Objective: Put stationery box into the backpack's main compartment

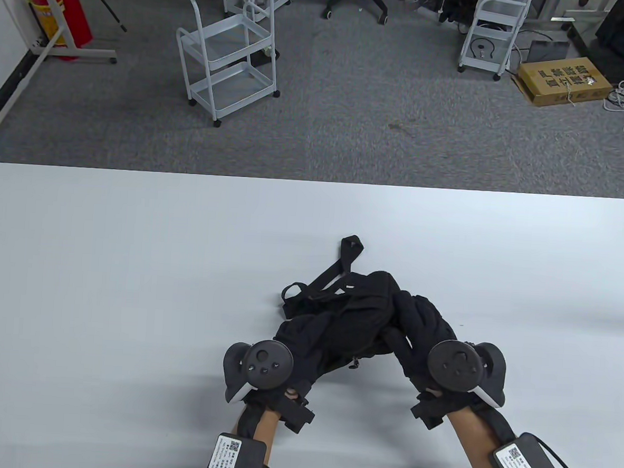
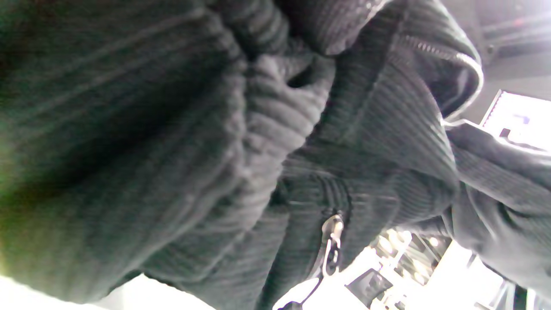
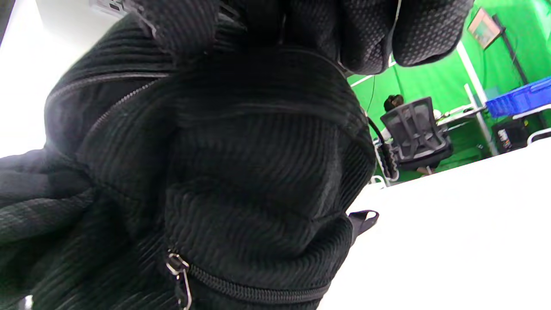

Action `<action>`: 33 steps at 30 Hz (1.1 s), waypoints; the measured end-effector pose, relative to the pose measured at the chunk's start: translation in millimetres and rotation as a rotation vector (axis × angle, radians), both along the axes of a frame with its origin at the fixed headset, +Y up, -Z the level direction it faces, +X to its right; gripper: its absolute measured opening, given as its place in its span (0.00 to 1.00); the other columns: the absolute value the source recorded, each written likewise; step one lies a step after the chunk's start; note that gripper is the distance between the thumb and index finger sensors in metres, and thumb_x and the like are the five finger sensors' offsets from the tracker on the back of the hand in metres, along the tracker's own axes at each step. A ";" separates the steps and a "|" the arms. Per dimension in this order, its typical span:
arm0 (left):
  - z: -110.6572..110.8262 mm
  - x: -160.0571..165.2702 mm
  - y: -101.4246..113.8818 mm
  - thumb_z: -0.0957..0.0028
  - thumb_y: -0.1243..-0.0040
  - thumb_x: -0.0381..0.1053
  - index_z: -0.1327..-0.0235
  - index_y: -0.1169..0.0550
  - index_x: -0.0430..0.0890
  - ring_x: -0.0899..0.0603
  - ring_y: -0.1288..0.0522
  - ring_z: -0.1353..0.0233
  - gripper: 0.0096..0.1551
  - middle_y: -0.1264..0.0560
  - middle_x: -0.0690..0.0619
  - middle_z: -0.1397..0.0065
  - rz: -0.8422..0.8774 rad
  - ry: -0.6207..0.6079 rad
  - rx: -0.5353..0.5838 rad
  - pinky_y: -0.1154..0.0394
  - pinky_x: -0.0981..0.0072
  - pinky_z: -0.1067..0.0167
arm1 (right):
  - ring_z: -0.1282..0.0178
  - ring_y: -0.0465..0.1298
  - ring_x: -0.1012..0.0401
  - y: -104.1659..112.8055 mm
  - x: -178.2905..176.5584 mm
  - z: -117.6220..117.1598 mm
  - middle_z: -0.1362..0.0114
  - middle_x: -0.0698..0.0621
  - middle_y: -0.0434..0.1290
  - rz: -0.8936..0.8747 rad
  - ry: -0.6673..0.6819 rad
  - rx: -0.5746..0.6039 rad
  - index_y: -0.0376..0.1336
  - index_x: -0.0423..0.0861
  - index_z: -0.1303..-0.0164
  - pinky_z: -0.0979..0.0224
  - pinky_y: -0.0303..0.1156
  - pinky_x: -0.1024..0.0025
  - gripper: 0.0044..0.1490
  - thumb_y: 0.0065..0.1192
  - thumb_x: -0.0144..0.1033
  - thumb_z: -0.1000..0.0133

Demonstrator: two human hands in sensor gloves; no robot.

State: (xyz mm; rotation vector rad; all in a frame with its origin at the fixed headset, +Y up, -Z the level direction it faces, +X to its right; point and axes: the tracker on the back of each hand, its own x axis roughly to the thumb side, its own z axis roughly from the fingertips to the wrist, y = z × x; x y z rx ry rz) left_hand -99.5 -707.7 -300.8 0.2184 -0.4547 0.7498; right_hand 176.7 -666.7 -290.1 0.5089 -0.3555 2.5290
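Resting on white table (image 1: 130, 265) (grey carpet (image 1: 351, 115) beyond): backpack (image 1: 349, 310)

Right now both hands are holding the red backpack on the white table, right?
Not quite. The backpack is black, not red, as the table view shows. Both the left hand and the right hand are on it, and it lies on the white table.
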 end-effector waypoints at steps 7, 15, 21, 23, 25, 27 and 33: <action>-2.7 -14.6 2.0 0.44 0.48 0.44 0.28 0.25 0.44 0.31 0.26 0.37 0.29 0.28 0.40 0.30 0.114 0.038 -0.024 0.21 0.40 0.47 | 0.11 0.51 0.32 6.8 32.5 -7.6 0.12 0.42 0.50 -0.174 0.095 -0.068 0.44 0.43 0.12 0.18 0.53 0.28 0.53 0.58 0.54 0.41; -4.6 -21.3 6.3 0.44 0.48 0.44 0.30 0.24 0.46 0.32 0.27 0.36 0.27 0.28 0.41 0.30 0.283 -0.060 -0.045 0.21 0.40 0.46 | 0.11 0.46 0.29 -21.4 65.4 -29.3 0.11 0.40 0.41 -0.187 0.005 -0.182 0.33 0.41 0.12 0.19 0.49 0.25 0.65 0.65 0.55 0.44; -8.5 -22.9 8.9 0.45 0.48 0.44 0.31 0.23 0.49 0.32 0.28 0.33 0.27 0.29 0.43 0.28 0.393 -0.232 -0.082 0.22 0.34 0.43 | 0.12 0.37 0.27 -27.4 61.4 -34.7 0.10 0.41 0.31 -0.315 0.180 -0.307 0.23 0.43 0.15 0.19 0.43 0.22 0.75 0.63 0.64 0.49; -9.7 -21.4 6.8 0.44 0.49 0.44 0.30 0.24 0.49 0.31 0.29 0.32 0.27 0.30 0.43 0.27 0.411 -0.302 -0.145 0.25 0.30 0.40 | 0.12 0.34 0.28 -24.4 53.3 -32.8 0.11 0.42 0.28 -0.313 0.243 -0.316 0.20 0.44 0.17 0.19 0.41 0.22 0.78 0.62 0.66 0.52; -10.8 -20.5 5.1 0.44 0.49 0.44 0.30 0.23 0.50 0.31 0.29 0.31 0.27 0.30 0.43 0.27 0.397 -0.329 -0.170 0.28 0.27 0.39 | 0.11 0.33 0.29 -20.7 44.8 -29.6 0.11 0.43 0.26 -0.321 0.301 -0.316 0.19 0.46 0.17 0.18 0.40 0.22 0.79 0.64 0.66 0.53; -11.5 -19.9 3.2 0.43 0.49 0.44 0.30 0.24 0.50 0.31 0.30 0.30 0.27 0.30 0.44 0.27 0.384 -0.344 -0.195 0.30 0.26 0.37 | 0.10 0.34 0.30 -17.2 36.7 -26.4 0.10 0.44 0.28 -0.333 0.348 -0.317 0.20 0.47 0.17 0.18 0.41 0.22 0.79 0.65 0.66 0.53; -14.7 -20.0 -6.9 0.42 0.50 0.44 0.27 0.26 0.48 0.29 0.32 0.29 0.28 0.31 0.42 0.25 0.347 -0.304 -0.267 0.33 0.25 0.37 | 0.10 0.56 0.37 -12.7 27.1 -21.0 0.15 0.50 0.58 -0.502 0.361 -0.288 0.51 0.50 0.17 0.19 0.51 0.25 0.52 0.71 0.54 0.48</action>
